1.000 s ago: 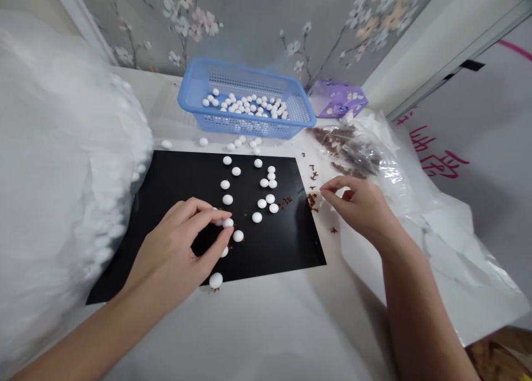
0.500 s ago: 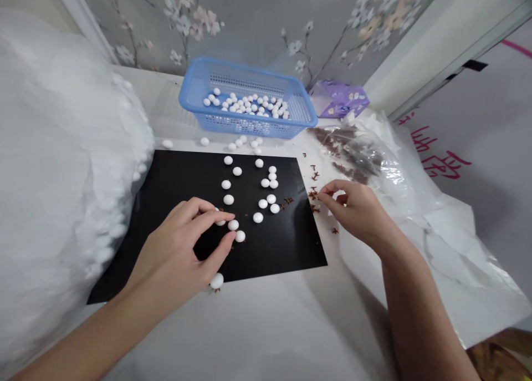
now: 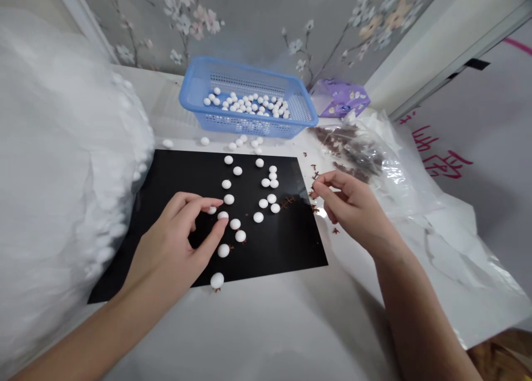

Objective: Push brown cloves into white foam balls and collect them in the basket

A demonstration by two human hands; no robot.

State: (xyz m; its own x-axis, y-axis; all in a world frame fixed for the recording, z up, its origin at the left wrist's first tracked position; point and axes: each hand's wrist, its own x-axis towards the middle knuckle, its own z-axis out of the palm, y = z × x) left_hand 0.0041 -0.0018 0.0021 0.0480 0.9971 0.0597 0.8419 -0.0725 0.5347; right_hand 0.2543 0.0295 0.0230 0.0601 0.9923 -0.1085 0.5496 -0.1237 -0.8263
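Observation:
Over the black mat (image 3: pixel 178 170), my left hand (image 3: pixel 170 242) is open, thumb and forefinger apart. A white ball (image 3: pixel 223 215) lies at the thumb tip, partly covered by it. Another white ball (image 3: pixel 228 199) is just beyond the forefinger tip. Several more white balls (image 3: pixel 258 217) are scattered on the mat; a few show small brown bits beneath them. My right hand (image 3: pixel 351 206) is closed in a pinch at the mat's right edge, above small brown star-shaped pieces (image 3: pixel 315 208). Its fingertips hide whatever they pinch.
A blue basket (image 3: pixel 249 127) holding many white balls stands behind the mat. At left bulges a big white bag (image 3: pixel 62 192) of balls. A clear bag (image 3: pixel 394 170) with brown pieces lies at right, near a purple packet (image 3: pixel 341 99). One ball (image 3: pixel 216 280) sits at the mat's front edge.
My left hand has shifted slightly left and back, away from the two balls it was beside, uncovering a ball nearer the front. My right hand has moved a little up and left.

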